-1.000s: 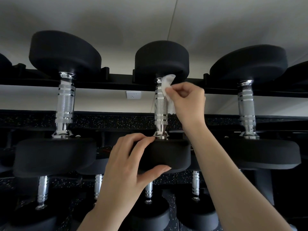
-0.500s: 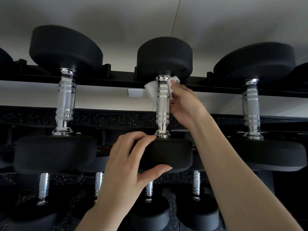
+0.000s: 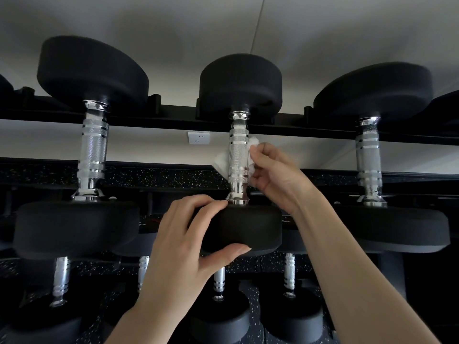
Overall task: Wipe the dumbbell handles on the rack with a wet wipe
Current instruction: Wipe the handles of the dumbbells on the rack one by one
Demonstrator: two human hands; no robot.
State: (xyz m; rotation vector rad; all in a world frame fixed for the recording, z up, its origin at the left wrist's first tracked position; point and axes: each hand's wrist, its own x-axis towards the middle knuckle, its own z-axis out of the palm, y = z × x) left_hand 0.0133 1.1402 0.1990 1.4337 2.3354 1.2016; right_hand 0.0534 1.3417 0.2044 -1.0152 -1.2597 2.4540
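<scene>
- Since half a second before, the right hand (image 3: 278, 177) had slid down the middle dumbbell's chrome handle (image 3: 238, 157), carrying the wet wipe (image 3: 223, 162) from just under the far head to about mid-handle.
- That right hand pinched the white wipe between thumb and curled fingers, pressing it against the right side of the handle; the cloth passed behind the bar and showed again as a crumpled flap on its left.
- How far the wipe wrapped round the back could not be told from this angle.
- The left hand (image 3: 183, 247) gripped the near black head (image 3: 244, 228) of the same dumbbell, fingers curled over its upper left edge beside the handle's collar and the thumb pressed under its lower rim.
- The middle dumbbell lay across the rack's upper tier, its far head (image 3: 241, 83) seated on the back rail (image 3: 173, 120).
- A larger dumbbell (image 3: 93, 145) sat to its left and another (image 3: 370, 157) to its right, both well apart from the hands.
- Smaller dumbbells (image 3: 289, 274) rested on the tier below.
- A white wall socket (image 3: 198, 138) showed behind the rack, between the left and middle handles.
</scene>
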